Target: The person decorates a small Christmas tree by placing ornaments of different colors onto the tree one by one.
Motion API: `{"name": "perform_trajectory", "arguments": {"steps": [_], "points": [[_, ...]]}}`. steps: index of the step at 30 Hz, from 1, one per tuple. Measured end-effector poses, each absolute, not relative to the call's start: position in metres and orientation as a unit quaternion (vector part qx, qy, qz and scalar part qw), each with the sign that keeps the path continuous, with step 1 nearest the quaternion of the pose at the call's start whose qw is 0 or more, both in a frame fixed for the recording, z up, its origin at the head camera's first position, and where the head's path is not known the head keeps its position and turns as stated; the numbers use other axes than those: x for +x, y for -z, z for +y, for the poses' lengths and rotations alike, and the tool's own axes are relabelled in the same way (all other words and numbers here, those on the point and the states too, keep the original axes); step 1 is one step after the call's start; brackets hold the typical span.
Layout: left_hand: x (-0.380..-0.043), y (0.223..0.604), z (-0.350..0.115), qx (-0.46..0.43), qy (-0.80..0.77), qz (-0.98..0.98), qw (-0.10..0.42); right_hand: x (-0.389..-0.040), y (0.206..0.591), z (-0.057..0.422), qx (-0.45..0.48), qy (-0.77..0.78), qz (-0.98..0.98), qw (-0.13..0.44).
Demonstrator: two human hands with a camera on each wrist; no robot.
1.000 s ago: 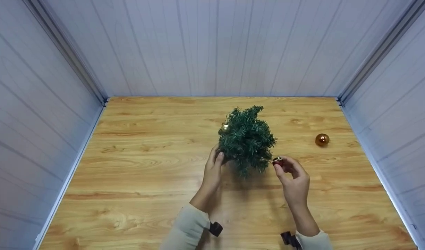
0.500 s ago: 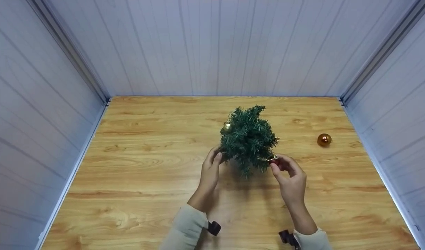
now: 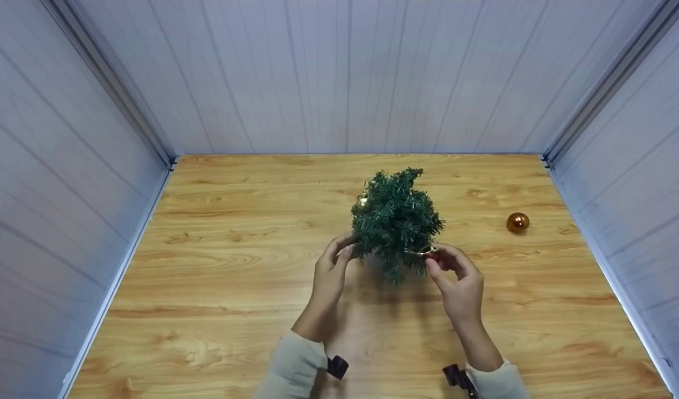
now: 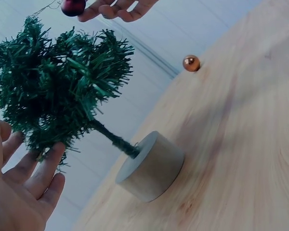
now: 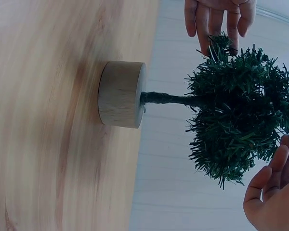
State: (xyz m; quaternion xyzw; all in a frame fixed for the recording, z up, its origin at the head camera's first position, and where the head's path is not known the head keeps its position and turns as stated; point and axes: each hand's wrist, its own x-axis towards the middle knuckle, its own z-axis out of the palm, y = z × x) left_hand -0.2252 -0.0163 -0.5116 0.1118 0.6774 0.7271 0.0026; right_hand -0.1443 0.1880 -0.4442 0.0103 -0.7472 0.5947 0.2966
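Note:
A small green artificial Christmas tree [image 3: 397, 219] stands upright on a round wooden base [image 5: 120, 94], which the foliage hides in the head view. My right hand [image 3: 462, 291] pinches a red bauble [image 4: 73, 6] at the tree's near right side, and its gold hanging loop overlaps the branches there. At the left side, my left hand [image 3: 329, 274] touches the lower branches with loosely extended fingers [image 4: 48, 168]. A gold bauble [image 3: 363, 200] hangs on the tree's upper left.
A shiny copper-coloured bauble [image 3: 517, 222] lies on the wood-grain tabletop [image 3: 223, 266] to the right of the tree. Pale panelled walls [image 3: 328, 77] enclose the back and both sides. A small black camera [image 3: 337, 367] sits at the left wrist.
My right hand has moved left with the red bauble, bringing its loop over the branches. My left hand has shifted slightly left. The tree stays in place.

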Motion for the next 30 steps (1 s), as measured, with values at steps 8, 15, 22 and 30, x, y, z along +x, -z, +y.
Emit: {"name": "perform_trajectory", "arguments": {"steps": [8,15,22,30], "points": [[-0.222,0.51,-0.028,0.115,-0.712,0.692,-0.018,-0.145,0.439,0.182,0.01,-0.599,-0.747,0.29],[-0.218,0.494,-0.025,0.092,-0.692,0.716,-0.026,-0.145,0.439,0.18,0.017,-0.596,-0.749,0.288],[-0.213,0.485,-0.019,0.131,-0.655,0.742,-0.065,-0.146,0.437,0.176,0.029,-0.59,-0.754,0.288],[-0.209,0.476,-0.006,0.29,-0.594,0.721,-0.209,-0.149,0.436,0.175,0.036,-0.585,-0.756,0.292]]}}
